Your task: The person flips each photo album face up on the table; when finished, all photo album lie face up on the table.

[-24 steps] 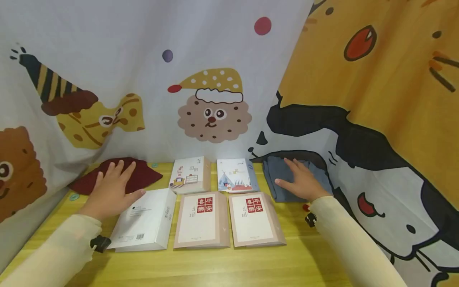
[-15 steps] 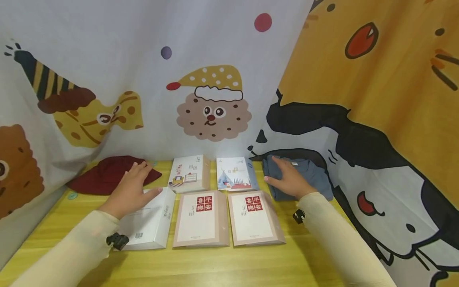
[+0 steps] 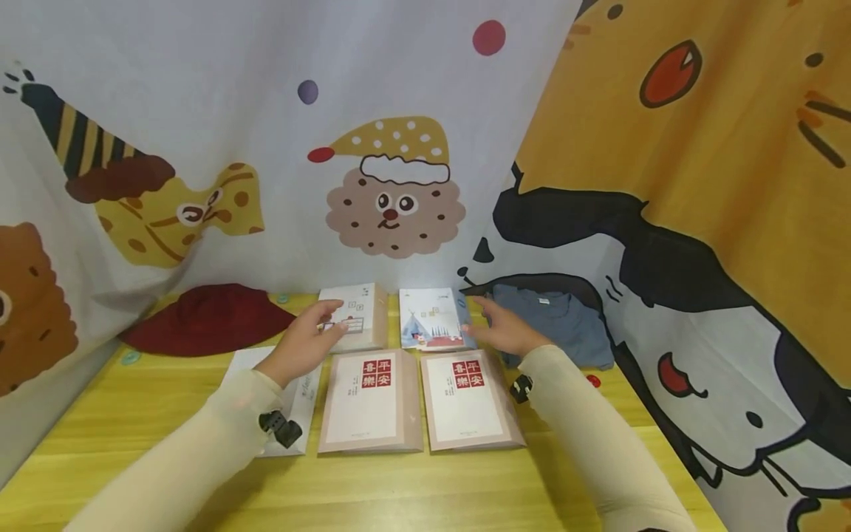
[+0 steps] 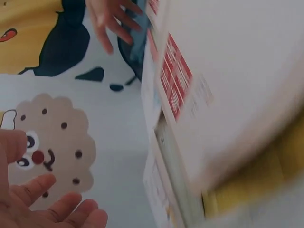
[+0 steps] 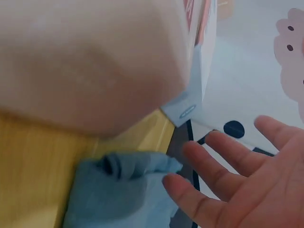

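Observation:
My left hand (image 3: 302,346), fingers spread loosely, is above the plain white book (image 3: 301,403) and hides part of the book with a room drawing (image 3: 366,325). It holds nothing. On the other side my right hand (image 3: 510,331) reaches past the right edge of the book with a tent drawing (image 3: 428,318); whether it touches cannot be told. Its fingers are extended and apart in the right wrist view, close to the folded blue shirt (image 5: 128,194). Two pinkish books with red character squares, the left one (image 3: 366,403) and the right one (image 3: 465,399), lie in front.
A dark red bucket hat (image 3: 209,321) lies at the back left of the yellow wooden table (image 3: 372,495). A small red disc (image 3: 594,381) and a pale green one (image 3: 131,357) lie near the sides. A printed curtain (image 3: 266,89) hangs close behind everything.
Both hands have moved inward: the left from over the hat to the books, the right from over the blue shirt toward the tent-drawing book. The hat and shirt show more fully.

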Demonstrator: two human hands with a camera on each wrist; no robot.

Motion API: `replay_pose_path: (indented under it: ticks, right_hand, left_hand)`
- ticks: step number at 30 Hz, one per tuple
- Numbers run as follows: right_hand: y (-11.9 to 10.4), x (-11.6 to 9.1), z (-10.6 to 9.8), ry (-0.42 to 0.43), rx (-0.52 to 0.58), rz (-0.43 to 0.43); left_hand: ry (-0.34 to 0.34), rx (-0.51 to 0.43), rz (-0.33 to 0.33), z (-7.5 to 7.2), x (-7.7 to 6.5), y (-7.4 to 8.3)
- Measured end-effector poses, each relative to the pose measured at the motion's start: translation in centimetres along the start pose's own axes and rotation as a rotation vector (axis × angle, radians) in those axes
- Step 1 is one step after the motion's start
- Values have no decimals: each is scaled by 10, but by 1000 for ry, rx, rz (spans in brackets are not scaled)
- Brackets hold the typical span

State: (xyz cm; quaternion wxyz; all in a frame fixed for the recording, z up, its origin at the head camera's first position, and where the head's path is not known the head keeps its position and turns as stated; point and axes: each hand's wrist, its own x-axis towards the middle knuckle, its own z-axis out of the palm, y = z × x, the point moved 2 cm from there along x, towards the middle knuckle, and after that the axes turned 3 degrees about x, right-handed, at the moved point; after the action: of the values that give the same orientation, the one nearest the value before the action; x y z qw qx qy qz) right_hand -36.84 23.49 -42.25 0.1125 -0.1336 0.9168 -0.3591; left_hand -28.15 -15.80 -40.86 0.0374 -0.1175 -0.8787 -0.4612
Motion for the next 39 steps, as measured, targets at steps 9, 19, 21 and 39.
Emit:
replay_pose_path:
  ticks: [9,19,21,39]
  right_hand:
    - [-6,14,14,-81,-21,96]
    - [-2,23,14,-168,-13,121]
    - [-3,26,12,-194,-15,120]
    - [-3,37,3,-264,167,238]
  left_hand:
    - [-110,-170,-137,46,28,12]
    - [-244,-281,-254,97,63,12]
    - [-253,-268,-271,102,70,13]
    - [-298,-350,-369,127,103,19]
